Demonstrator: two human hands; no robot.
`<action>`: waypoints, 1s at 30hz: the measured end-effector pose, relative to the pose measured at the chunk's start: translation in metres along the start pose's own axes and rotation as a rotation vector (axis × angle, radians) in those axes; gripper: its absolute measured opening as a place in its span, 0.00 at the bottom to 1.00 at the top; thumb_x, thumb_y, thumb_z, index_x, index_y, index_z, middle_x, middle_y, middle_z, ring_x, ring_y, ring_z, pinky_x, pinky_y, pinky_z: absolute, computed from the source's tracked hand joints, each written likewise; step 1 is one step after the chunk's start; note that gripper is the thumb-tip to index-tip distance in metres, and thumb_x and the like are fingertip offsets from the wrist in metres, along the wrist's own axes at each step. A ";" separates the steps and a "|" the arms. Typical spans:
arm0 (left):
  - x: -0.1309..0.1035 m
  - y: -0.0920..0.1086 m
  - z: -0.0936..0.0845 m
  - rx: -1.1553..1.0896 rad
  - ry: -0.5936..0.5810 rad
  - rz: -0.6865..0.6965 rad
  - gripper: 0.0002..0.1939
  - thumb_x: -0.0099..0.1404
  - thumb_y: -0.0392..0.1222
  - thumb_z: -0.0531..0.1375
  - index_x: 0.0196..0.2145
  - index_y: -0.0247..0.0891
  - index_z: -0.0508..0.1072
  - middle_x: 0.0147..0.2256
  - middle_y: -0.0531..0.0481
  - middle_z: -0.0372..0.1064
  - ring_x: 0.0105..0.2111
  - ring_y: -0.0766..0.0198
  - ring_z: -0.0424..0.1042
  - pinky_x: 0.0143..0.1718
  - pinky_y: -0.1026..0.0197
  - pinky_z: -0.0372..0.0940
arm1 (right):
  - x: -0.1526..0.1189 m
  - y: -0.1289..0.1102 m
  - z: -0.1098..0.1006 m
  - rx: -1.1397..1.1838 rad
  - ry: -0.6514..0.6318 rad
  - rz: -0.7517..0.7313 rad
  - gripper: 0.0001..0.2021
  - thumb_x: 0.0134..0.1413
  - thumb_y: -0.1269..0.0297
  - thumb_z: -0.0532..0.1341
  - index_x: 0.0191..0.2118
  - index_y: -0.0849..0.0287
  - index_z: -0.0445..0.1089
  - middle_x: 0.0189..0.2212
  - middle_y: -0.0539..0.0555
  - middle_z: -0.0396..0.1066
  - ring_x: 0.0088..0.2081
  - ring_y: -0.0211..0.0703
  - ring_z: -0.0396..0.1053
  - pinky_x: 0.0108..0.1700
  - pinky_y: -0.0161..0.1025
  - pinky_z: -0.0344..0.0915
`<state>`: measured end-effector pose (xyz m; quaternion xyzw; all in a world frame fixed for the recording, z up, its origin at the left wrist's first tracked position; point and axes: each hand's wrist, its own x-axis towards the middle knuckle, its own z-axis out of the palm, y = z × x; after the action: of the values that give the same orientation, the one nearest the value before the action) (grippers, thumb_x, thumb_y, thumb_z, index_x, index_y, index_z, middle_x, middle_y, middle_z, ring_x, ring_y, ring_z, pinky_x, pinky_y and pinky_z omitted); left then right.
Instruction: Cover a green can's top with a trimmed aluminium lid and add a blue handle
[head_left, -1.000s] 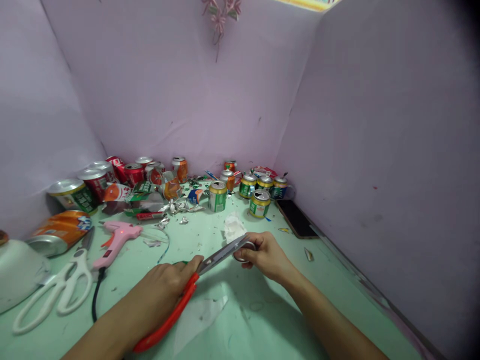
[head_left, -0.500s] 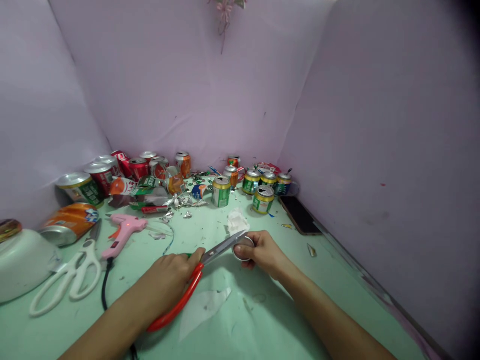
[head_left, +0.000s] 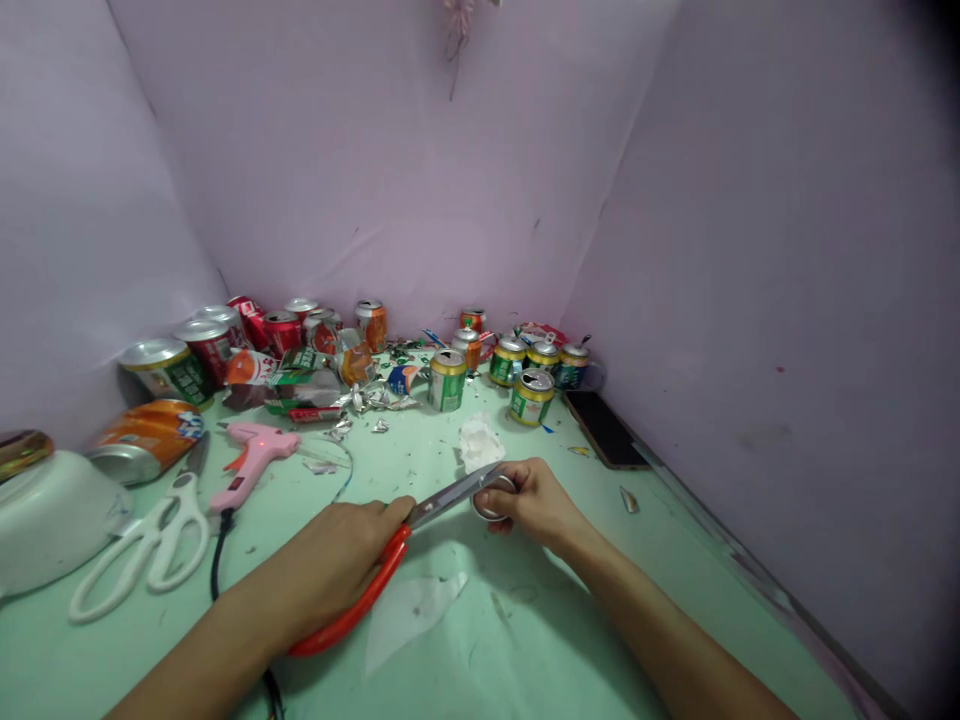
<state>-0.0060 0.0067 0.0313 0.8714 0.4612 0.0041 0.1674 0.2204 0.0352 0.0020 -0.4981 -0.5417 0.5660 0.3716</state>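
Note:
My left hand point(head_left: 360, 535) is closed around the red-handled scissors point(head_left: 367, 605), whose blades point up and to the right. The tips of the blades reach the upper rim of a small round silver piece point(head_left: 496, 497), possibly a cut can end. My right hand point(head_left: 536, 500) pinches that piece, with the thumb across its face. Some of the far rim is hidden behind the fingers. Just beyond the blade tips lies a crumpled white tissue point(head_left: 480, 440). A pale leaf-shaped sheet point(head_left: 412, 612) rests on the table below the scissors.
Left of my arm are a pink glue gun point(head_left: 257, 458) with its black cord, white scissors point(head_left: 154, 545), an orange can point(head_left: 154, 440) on its side and a white bowl point(head_left: 56, 530). Cans and metal scraps point(head_left: 367, 395) line the back. A phone point(head_left: 606, 430) lies at the right.
The whole view has shifted slightly. Both hands keep their holds, and the scissors and round silver piece stay nearly the same relative to each other.

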 end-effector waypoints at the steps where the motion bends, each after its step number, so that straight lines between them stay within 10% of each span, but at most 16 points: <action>1: 0.000 0.001 0.000 -0.005 0.003 -0.007 0.12 0.64 0.35 0.44 0.40 0.42 0.65 0.31 0.49 0.72 0.30 0.60 0.72 0.32 0.62 0.63 | 0.000 -0.001 0.000 0.000 0.004 -0.003 0.04 0.34 0.66 0.63 0.21 0.62 0.69 0.12 0.43 0.62 0.16 0.33 0.61 0.20 0.32 0.62; 12: 0.004 0.003 0.005 0.178 0.032 -0.245 0.18 0.64 0.36 0.43 0.49 0.38 0.63 0.31 0.41 0.73 0.34 0.52 0.74 0.33 0.56 0.63 | 0.003 -0.005 -0.012 0.073 0.168 0.035 0.06 0.32 0.68 0.66 0.20 0.63 0.68 0.12 0.44 0.62 0.15 0.31 0.60 0.15 0.28 0.57; 18: 0.009 -0.008 0.005 0.194 0.068 -0.360 0.20 0.63 0.35 0.41 0.49 0.34 0.64 0.31 0.37 0.73 0.33 0.46 0.74 0.30 0.52 0.63 | 0.000 -0.010 -0.015 0.292 0.042 0.047 0.15 0.39 0.57 0.66 0.33 0.61 0.70 0.27 0.50 0.70 0.23 0.34 0.68 0.25 0.33 0.68; 30: 0.016 -0.017 0.012 0.082 -0.020 -0.475 0.25 0.63 0.36 0.39 0.56 0.34 0.59 0.42 0.35 0.73 0.41 0.44 0.72 0.37 0.47 0.63 | 0.007 -0.013 -0.023 0.677 0.088 0.066 0.11 0.48 0.70 0.60 0.40 0.60 0.64 0.32 0.53 0.73 0.25 0.39 0.72 0.24 0.36 0.71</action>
<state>-0.0084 0.0254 0.0122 0.7444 0.6514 -0.0629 0.1327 0.2396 0.0492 0.0157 -0.3878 -0.2899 0.7034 0.5204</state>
